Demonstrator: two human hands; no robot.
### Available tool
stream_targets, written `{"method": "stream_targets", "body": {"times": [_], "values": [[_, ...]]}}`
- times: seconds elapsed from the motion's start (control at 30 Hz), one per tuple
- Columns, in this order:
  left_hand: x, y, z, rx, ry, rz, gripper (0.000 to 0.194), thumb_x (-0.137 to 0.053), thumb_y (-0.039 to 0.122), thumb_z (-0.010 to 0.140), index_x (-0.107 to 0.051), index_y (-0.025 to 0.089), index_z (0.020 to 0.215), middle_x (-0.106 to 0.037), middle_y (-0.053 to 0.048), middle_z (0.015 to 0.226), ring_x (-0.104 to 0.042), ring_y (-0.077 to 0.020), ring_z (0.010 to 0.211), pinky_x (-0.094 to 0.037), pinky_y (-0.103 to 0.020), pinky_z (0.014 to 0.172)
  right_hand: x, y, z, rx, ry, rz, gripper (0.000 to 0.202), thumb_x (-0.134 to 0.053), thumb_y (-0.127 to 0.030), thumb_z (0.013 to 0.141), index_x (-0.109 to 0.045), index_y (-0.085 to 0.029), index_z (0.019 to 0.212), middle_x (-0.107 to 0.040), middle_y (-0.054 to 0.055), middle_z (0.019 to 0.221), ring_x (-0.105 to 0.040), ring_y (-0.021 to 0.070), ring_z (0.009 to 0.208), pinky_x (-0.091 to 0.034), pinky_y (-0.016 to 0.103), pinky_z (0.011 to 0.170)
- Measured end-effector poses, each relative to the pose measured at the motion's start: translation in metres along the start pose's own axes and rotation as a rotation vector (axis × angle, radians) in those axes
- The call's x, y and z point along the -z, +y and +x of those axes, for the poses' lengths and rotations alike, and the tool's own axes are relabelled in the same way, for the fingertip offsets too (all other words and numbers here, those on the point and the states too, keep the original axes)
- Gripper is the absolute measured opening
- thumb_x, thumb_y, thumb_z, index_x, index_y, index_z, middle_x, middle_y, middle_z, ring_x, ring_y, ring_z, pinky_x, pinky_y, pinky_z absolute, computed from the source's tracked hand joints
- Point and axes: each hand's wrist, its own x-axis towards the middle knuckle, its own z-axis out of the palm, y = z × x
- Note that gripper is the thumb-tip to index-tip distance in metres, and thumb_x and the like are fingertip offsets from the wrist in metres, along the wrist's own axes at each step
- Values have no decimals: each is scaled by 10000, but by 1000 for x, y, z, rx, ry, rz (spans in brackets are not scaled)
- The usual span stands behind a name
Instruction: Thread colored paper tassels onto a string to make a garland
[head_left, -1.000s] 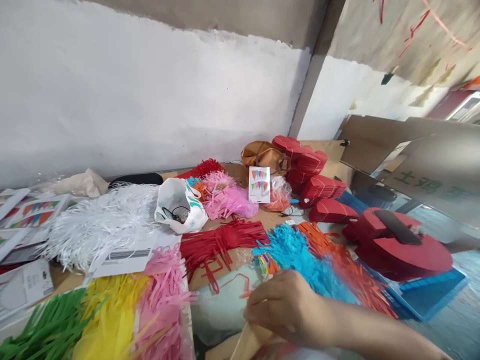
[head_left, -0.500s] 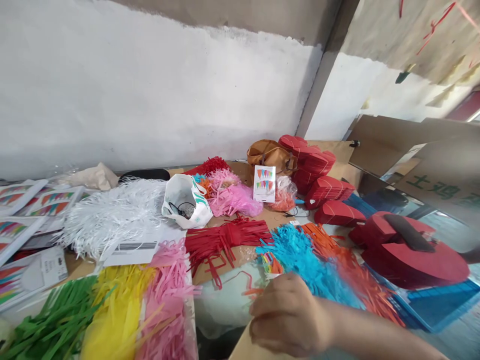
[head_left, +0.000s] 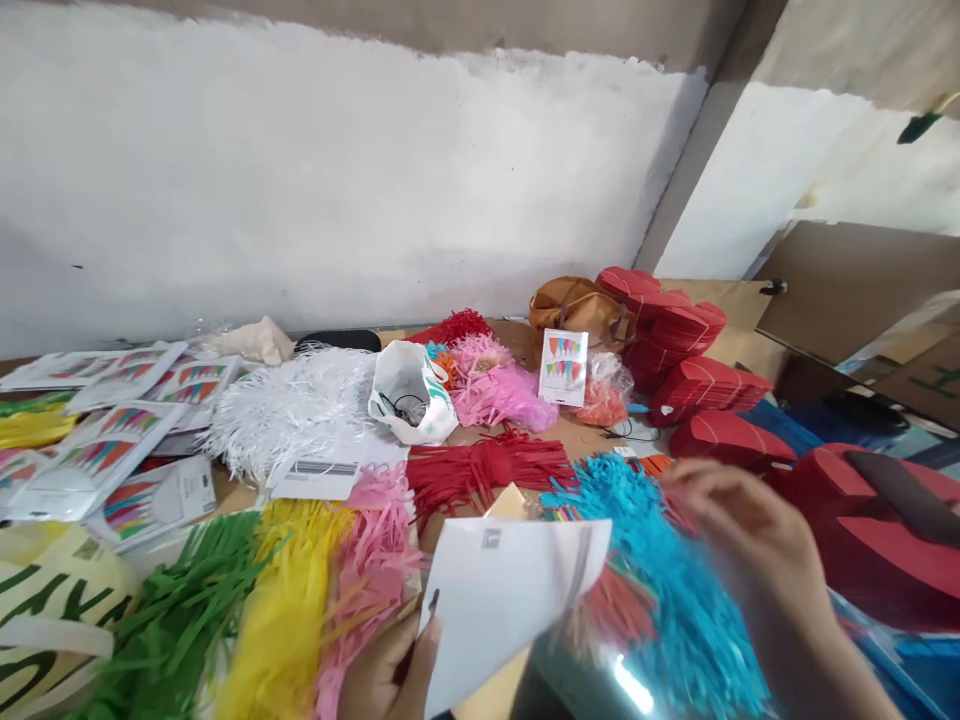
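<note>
My left hand [head_left: 394,665], at the bottom middle, is closed on a white card [head_left: 514,590], its thumb on the front face. Tan board shows behind the card. Beside it, a clear plastic bag [head_left: 577,665] catches glare, with orange strips [head_left: 619,605] showing at its upper part. My right hand [head_left: 750,540] hovers over the blue paper fringe [head_left: 645,560], fingers bent together and blurred. Something reddish shows at its fingertips, but I cannot make it out. A red fringe bundle [head_left: 487,465] lies behind the card.
Pink [head_left: 375,520], yellow [head_left: 292,600] and green fringe [head_left: 187,590] lie left, near white shredded strips [head_left: 292,410] and printed packets [head_left: 112,440]. A white bag [head_left: 409,395] and brown bag [head_left: 574,305] stand behind. Red stacked pieces [head_left: 870,540] and a blue crate [head_left: 922,660] are right.
My left hand has come into view with the white card and plastic bag. My right hand has moved right and up, off the tan board. The view has turned left.
</note>
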Motion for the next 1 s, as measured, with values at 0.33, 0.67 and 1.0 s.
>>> {"method": "stream_targets", "body": {"times": [0.33,0.67,1.0], "values": [[-37,2,-9,98,223,-45,397,-565,564,842,-767,252,982,-773,-49,1047,-714,-238,975,-569,-291,859,-146,-6,-99,-524,-227,291,245,-777,-374,708,-647,-167,684,-652,22,663,-534,135,605,-407,231,554],[-28,-7,-9,-98,98,66,280,-574,401,882,-759,243,1019,-779,-53,1033,-738,-214,931,-594,-253,804,-149,-8,-103,-507,-158,137,139,-710,-280,699,-639,-170,651,-587,-10,593,-479,119,552,-370,223,518],[-25,-7,-15,-261,208,146,239,-577,327,890,-751,215,1011,-781,-67,1009,-739,-202,912,-594,-244,815,-134,9,-93,-419,-120,-203,348,-793,-355,656,-503,-220,793,-479,-95,512,-451,116,464,-358,212,450]]}}
